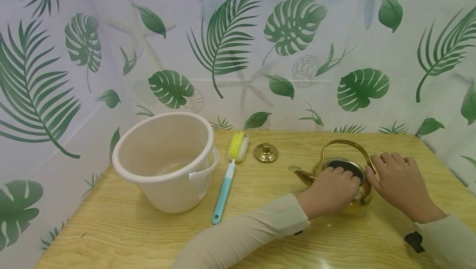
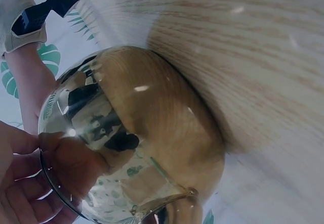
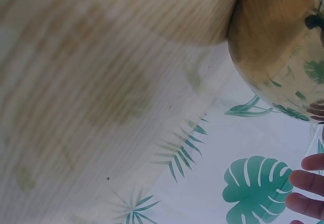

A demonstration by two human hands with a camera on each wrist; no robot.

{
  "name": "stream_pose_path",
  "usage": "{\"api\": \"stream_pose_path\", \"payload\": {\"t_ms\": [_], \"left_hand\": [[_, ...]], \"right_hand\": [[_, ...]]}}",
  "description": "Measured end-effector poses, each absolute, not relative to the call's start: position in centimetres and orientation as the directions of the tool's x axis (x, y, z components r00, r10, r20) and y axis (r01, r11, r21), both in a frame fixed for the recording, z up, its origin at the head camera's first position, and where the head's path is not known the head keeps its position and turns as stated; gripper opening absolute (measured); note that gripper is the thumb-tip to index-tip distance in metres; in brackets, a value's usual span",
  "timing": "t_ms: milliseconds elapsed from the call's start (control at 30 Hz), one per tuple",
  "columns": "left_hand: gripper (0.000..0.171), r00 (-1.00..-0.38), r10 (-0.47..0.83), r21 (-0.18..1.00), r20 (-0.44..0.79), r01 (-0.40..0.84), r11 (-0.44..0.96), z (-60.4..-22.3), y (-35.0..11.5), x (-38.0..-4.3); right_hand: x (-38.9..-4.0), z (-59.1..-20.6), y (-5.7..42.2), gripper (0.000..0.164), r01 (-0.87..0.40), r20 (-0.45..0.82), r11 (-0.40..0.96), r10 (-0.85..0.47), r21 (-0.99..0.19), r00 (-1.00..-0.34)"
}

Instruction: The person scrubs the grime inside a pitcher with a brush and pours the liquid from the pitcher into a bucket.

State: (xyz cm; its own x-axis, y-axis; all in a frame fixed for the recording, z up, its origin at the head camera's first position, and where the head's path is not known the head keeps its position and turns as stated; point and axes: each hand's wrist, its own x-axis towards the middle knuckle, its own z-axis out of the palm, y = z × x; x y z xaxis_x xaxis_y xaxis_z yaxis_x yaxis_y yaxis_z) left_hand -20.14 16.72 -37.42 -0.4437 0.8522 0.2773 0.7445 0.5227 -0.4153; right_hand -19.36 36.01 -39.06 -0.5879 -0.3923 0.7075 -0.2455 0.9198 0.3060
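A shiny gold teapot (image 1: 360, 201) with an arched handle stands lidless on the wooden table at the right, its spout to the left. My left hand (image 1: 332, 190) reaches across the front of it. Its fingers curl over the rim into the dark opening, and in the left wrist view the thumb lies at the outer edge. At the handle's right side, my right hand (image 1: 403, 182) holds the handle base between thumb and forefinger. The other fingers (image 3: 306, 181) stretch out loosely, apart from the body, in the right wrist view. The teapot's inside is mostly hidden.
To the left stands a cream bucket (image 1: 178, 194) with its handle down. Beside it lies a bottle brush (image 1: 224, 190) with a blue handle and yellow-and-white sponge head. The gold lid (image 1: 266, 152) lies behind, near the leaf-printed backdrop (image 1: 238, 108).
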Motion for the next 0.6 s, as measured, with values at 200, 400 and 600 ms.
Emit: {"api": "stream_pose_path", "payload": {"t_ms": [200, 400, 600], "left_hand": [[0.017, -0.441, 0.850, -0.413, 0.289, 0.743, 0.527, -37.32, 16.74, -20.18], [0.018, -0.441, 0.846, -0.416, 0.300, 0.738, 0.532, -37.21, 16.77, -20.24], [0.018, -0.434, 0.847, -0.413, 0.306, 0.742, 0.529, -37.13, 16.68, -20.27]], "right_hand": [[-19.33, -39.03, 35.99, 0.066, -0.243, 0.706, 0.921, -0.389, 0.303, -0.592], [-19.33, -39.01, 36.02, 0.065, -0.244, 0.704, 0.919, -0.395, 0.310, -0.591], [-19.35, -39.11, 36.08, 0.066, -0.244, 0.702, 0.918, -0.396, 0.312, -0.592]]}}
